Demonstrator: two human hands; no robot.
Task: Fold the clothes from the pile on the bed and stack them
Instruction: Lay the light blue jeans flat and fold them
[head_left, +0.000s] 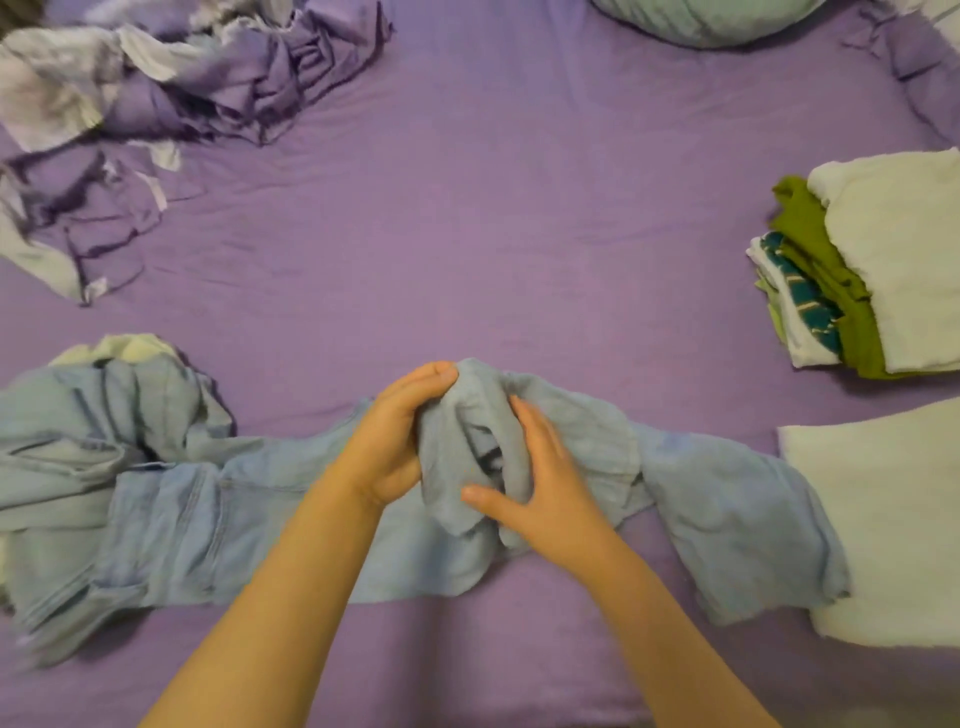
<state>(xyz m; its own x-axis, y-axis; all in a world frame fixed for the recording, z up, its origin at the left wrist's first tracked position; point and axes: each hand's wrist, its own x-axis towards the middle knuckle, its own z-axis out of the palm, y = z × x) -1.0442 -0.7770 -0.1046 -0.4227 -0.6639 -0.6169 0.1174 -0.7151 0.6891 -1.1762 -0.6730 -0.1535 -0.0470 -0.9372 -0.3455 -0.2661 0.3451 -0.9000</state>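
A light blue garment (727, 519) lies crumpled across the purple bed in front of me, bunched up in the middle. My left hand (395, 436) grips the bunched cloth from the left side, fingers curled over its top. On the right side of the same bunch, my right hand (540, 488) presses with its thumb across the cloth. To the left lies a pile of clothes (104, 467) with pale blue jeans on top. A stack of folded clothes (862, 270), white, green and teal-striped, sits at the right edge.
A folded white towel (883, 519) lies at the near right, touching the blue garment's end. A rumpled purple and white duvet (156, 88) fills the far left. A pale pillow (701, 21) sits at the far edge. Purple sheet (467, 208) spreads between them.
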